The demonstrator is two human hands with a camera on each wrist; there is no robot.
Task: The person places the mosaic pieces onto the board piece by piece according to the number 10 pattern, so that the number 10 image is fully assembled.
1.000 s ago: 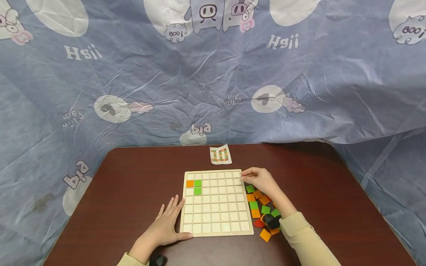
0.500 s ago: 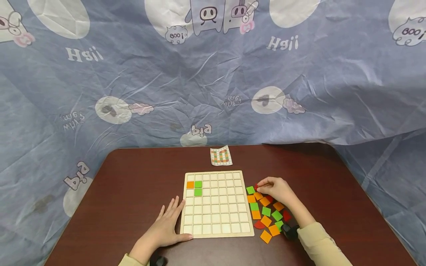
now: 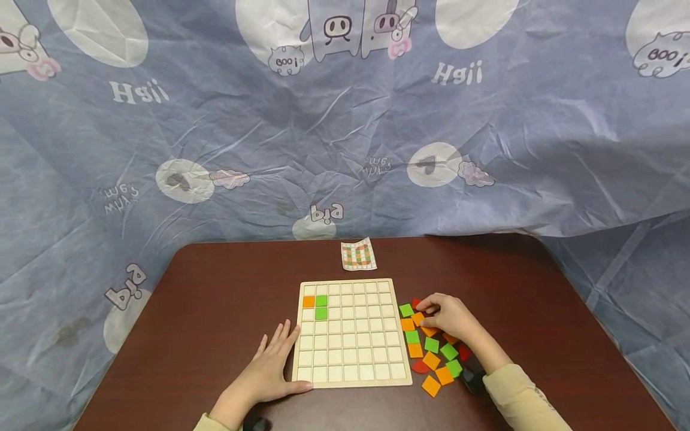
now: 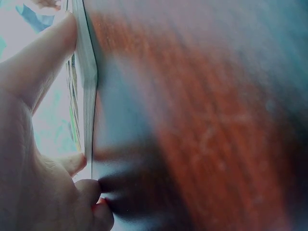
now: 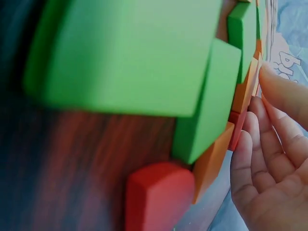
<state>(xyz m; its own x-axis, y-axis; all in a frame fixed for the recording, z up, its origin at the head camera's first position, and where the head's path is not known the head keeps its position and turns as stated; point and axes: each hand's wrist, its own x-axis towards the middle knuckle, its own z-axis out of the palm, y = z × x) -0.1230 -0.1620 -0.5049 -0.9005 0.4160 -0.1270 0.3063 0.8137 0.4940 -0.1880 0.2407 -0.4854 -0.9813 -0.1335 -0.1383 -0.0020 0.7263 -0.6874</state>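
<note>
A pale wooden grid board [image 3: 350, 343] lies on the table, with one orange tile [image 3: 309, 301] and two green tiles [image 3: 321, 307] in its upper left cells. My left hand [image 3: 269, 365] rests flat along the board's left edge, fingers spread, thumb at the lower left corner. In the left wrist view its fingers touch the board's side [image 4: 89, 106]. To the right of the board, my right hand [image 3: 450, 314] has thumb and index finger at opposite edges of a loose orange tile [image 3: 417, 319]. A red piece [image 3: 417, 303] lies just beyond the index finger.
Loose green, orange and red pieces [image 3: 432, 345] are scattered right of the board, some partly under the right hand. A patterned paper card [image 3: 358, 255] lies behind the board. A printed cloth [image 3: 345, 120] hangs behind the table [image 3: 232, 287].
My right hand has gone from the board's upper right corner to the loose pieces, past a red piece, onto an orange tile. My left hand stays at the board's edge.
</note>
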